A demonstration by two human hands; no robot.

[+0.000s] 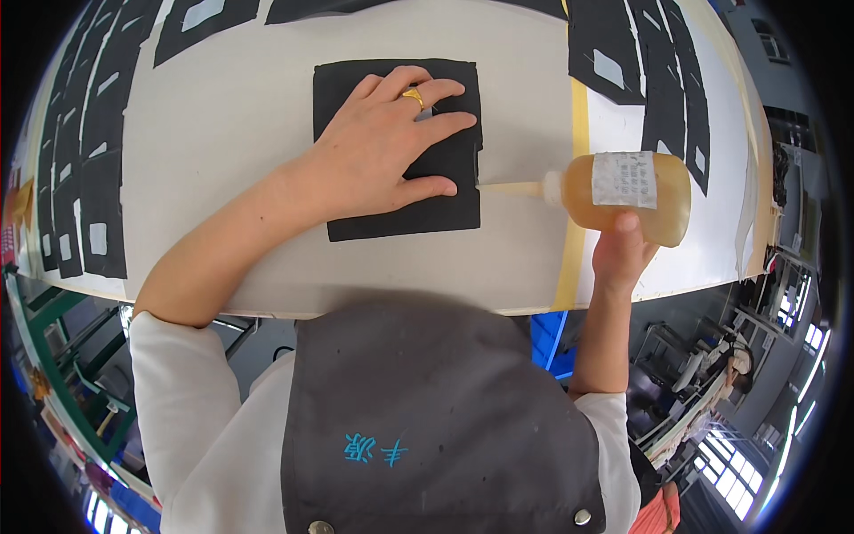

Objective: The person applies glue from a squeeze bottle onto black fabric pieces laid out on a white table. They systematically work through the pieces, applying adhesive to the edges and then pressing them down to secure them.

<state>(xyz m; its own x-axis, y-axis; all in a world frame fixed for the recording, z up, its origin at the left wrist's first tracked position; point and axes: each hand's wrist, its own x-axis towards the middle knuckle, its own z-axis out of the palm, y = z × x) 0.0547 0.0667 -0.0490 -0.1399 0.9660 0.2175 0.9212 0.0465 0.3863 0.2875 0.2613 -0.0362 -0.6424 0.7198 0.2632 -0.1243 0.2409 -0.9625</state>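
Note:
A black sheet piece (440, 207), roughly square, lies on the pale tabletop in front of me. My left hand (393, 140) rests palm down on it with the fingers spread, a gold ring on one finger. Between the fingers a small pale patch on the piece shows in part. My right hand (624, 250) grips a plastic squeeze bottle (670, 193) of amber liquid, tilted on its side. The bottle's long thin nozzle (514, 189) points left, its tip at the piece's right edge near a small notch. A label with writing covers part of the bottle.
Rows of black pieces with pale patches lie at the left (103, 200) and the right (607, 40) of the table. Another dark piece (400, 5) crosses the far side. Yellow tape (579, 127) runs down the tabletop. A blue crate (548, 337) stands below the front edge.

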